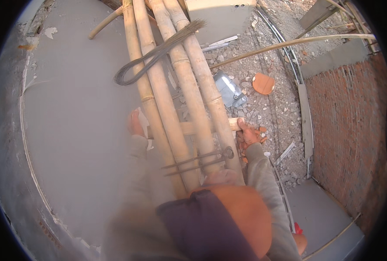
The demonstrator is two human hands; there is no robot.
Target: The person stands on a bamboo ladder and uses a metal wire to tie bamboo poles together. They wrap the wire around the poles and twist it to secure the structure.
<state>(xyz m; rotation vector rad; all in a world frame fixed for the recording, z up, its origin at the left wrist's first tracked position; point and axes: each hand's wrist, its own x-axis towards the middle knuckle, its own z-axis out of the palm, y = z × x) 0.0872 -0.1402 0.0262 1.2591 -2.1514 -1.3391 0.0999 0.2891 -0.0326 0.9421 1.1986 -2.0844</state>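
Observation:
Several bamboo poles [187, 71] run side by side away from me. Beneath them a short wooden batten [185, 128] lies crosswise. My right hand [248, 135] is closed on the batten's right end, thumb on top. At its left end my left hand [135, 123] is curled against the wood; blur and the poles hide part of its grip. Long-handled pincers [193, 164] rest across the poles closer to my body, jaws toward the right. Farther off, a folded bundle of thin binding wire [158, 53] is draped over the poles.
A smooth grey surface [76, 117] spreads along the left. Right of the poles is rubble [274, 111] with a clear plastic piece [229, 90] and an orange curved piece [263, 83]. A brick wall [346, 130] bounds the right. A thin bamboo strip [289, 43] arches across the upper right.

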